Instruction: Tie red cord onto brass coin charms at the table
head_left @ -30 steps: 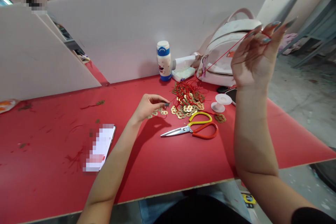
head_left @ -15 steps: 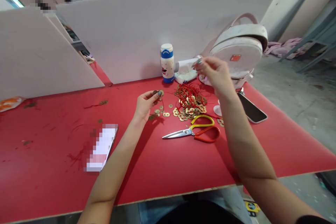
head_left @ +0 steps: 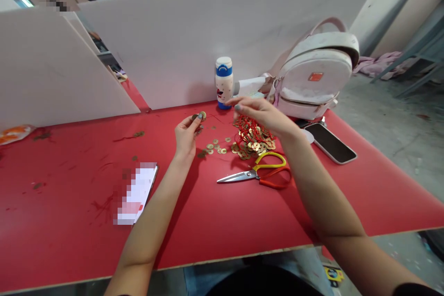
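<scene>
My left hand [head_left: 186,136] is raised over the red table and pinches brass coins [head_left: 203,115] between thumb and fingertips. Whether a red cord runs through them is too small to tell. Opposite it, my right hand [head_left: 260,112] hovers with fingers stretched toward the left and nothing visible in them. Beneath the right hand lies a pile of brass coins tied with red cords [head_left: 255,136], partly hidden by it. Several loose coins [head_left: 217,147] are scattered between the hands. Scissors [head_left: 239,176] with one yellow and one red handle lie in front of the pile.
A blue and white bottle [head_left: 224,83] stands against the white partition [head_left: 173,46], left of a pale backpack [head_left: 315,81]. A dark-screened phone [head_left: 331,143] lies at right, a lit phone [head_left: 138,194] beside my left forearm. Red thread scraps [head_left: 102,206] dot the left side.
My right hand has come down and left from near the backpack, its pinched fingers now extended. My left hand has shifted slightly up and left with the coins.
</scene>
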Available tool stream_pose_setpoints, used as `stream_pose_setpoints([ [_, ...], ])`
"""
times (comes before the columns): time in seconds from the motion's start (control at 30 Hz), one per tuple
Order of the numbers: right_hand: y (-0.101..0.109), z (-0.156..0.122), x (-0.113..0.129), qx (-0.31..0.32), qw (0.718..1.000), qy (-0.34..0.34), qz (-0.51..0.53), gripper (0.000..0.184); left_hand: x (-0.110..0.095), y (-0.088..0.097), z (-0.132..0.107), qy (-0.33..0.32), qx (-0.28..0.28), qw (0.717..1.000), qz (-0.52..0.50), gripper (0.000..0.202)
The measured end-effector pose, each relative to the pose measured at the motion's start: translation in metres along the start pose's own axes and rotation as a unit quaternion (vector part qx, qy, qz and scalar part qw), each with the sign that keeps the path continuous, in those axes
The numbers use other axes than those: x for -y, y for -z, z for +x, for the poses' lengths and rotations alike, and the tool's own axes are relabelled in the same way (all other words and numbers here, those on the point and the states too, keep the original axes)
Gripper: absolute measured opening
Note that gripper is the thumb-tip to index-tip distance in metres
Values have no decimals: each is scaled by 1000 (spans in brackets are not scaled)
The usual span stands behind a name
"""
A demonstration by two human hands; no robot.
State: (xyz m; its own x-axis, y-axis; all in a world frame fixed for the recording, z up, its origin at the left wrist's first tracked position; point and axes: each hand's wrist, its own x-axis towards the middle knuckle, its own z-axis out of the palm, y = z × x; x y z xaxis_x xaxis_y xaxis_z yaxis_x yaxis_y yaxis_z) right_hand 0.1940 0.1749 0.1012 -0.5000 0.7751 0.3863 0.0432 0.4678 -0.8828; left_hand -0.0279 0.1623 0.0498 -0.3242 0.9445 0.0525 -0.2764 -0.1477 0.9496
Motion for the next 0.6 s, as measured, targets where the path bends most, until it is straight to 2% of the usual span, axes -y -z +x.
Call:
stream_pose_setpoints([
  [0.1, 21, -11, 16, -53, 997, 12, 60, 40, 3, 0, 0, 17, 1, 1000, 1, 30],
  [0.2, 33, -18, 23, -112, 989, 33, 93, 46, 6, 0, 0, 22, 10, 1000, 9, 29],
  [0.37, 44, -22, 27, -200, 974, 77, 75, 48, 9, 5, 5, 9, 14, 1000, 10, 28],
  [0.6, 49, -23, 22, -244, 964, 68, 76, 48, 8, 6, 7, 2, -2, 1000, 10, 23],
])
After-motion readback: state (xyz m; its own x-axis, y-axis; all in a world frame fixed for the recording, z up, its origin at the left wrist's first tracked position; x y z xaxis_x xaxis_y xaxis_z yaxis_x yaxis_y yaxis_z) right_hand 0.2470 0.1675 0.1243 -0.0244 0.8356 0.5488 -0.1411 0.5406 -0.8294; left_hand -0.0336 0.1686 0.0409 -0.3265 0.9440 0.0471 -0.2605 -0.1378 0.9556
